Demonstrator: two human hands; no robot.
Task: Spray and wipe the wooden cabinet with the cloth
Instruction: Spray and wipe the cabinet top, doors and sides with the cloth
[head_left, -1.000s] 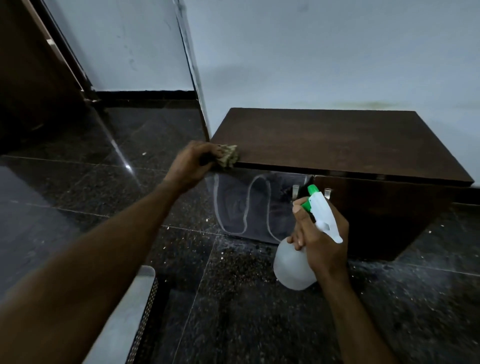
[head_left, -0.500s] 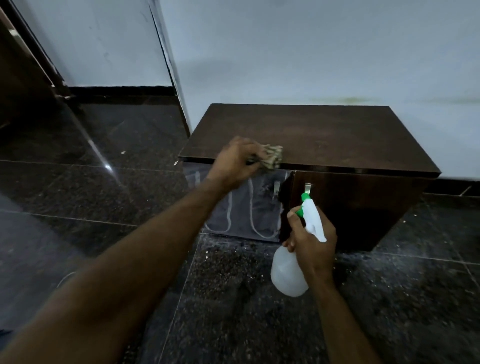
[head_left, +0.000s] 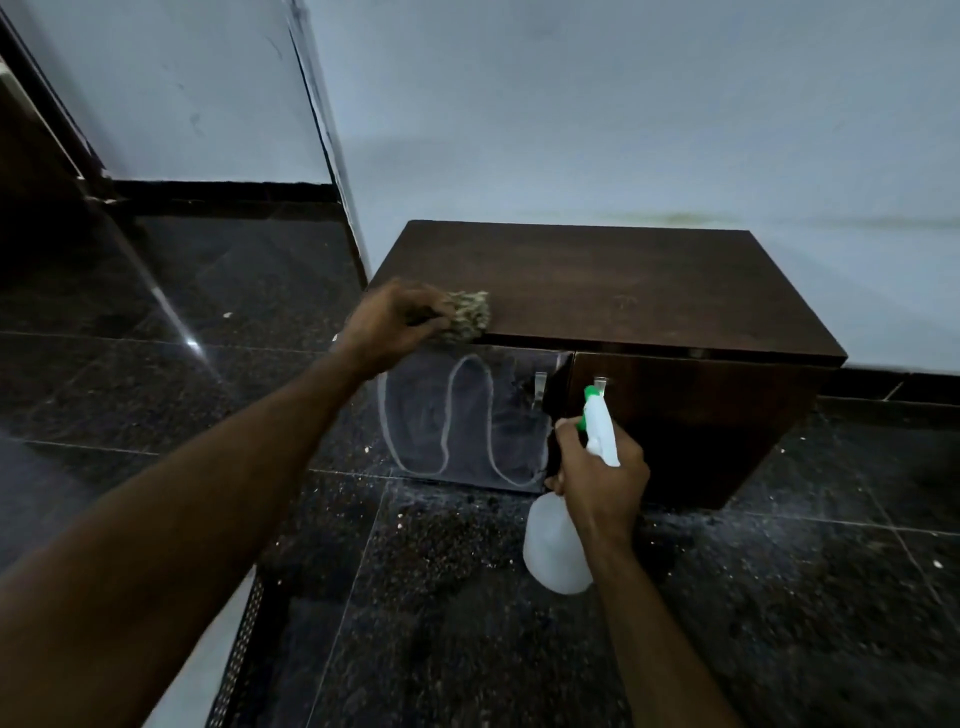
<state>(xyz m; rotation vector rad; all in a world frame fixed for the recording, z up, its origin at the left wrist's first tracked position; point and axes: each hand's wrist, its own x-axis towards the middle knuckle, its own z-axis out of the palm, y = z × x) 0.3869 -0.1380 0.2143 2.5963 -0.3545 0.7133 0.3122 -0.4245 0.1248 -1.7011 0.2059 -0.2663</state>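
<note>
A low dark wooden cabinet stands against the white wall, with two doors and small metal handles. Its left door carries grey smears and pale looping streaks. My left hand grips a bunched greenish cloth and presses it on the front left edge of the cabinet top. My right hand holds a white spray bottle with a green nozzle, low in front of the doors, nozzle pointing at the right door.
Dark speckled granite floor spreads around, dusty near the cabinet base. A pale perforated metal object sits at the lower left. A dark wooden frame stands at the far left, with a wall corner beside the cabinet.
My left hand slid the cloth rightward along the cabinet's front edge, then back toward the left corner. The right hand kept the bottle in about the same place.
</note>
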